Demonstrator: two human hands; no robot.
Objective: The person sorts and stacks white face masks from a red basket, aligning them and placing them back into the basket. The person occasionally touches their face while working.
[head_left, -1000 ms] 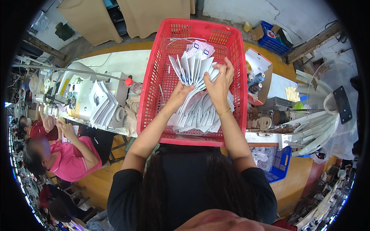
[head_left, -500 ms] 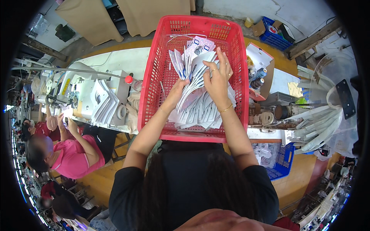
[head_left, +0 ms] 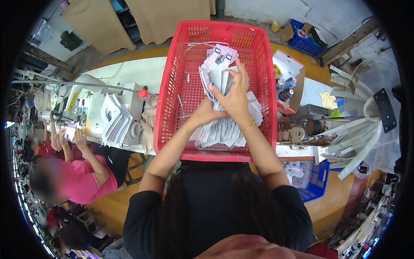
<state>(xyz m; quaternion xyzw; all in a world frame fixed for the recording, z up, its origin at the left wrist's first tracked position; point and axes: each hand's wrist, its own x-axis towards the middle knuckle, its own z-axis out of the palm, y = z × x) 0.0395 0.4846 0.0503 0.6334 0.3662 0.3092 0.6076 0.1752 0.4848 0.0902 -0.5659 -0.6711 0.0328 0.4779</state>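
Observation:
Inside the red plastic basket [head_left: 172, 86], both my hands close round a bundle of thin, flat white cut pieces [head_left: 217, 78] standing on edge. My left hand [head_left: 206, 113] grips the bundle's lower left side, its thumb across the front. From the right, my right hand [head_left: 236, 93] wraps it, thumb and fingers on opposite sides. Pale pink printed pieces [head_left: 225, 54] with dark blue marks lie at the bundle's far end. Beneath my hands, more white pieces [head_left: 224, 133] lie fanned in rows near the basket's front wall.
Left, a sewing machine [head_left: 92, 93] and a stack of white pieces [head_left: 115, 118] share the table with a red-capped bottle [head_left: 148, 95]. A person in pink [head_left: 88, 179] works there. Right are a carton of thread spools [head_left: 286, 88], white strips [head_left: 360, 129] and a blue crate [head_left: 317, 183].
My right hand has come down and left, from resting against the spread pieces to wrapping the bundle. The fanned pieces are now squeezed closer together, and my left hand has shifted slightly nearer me.

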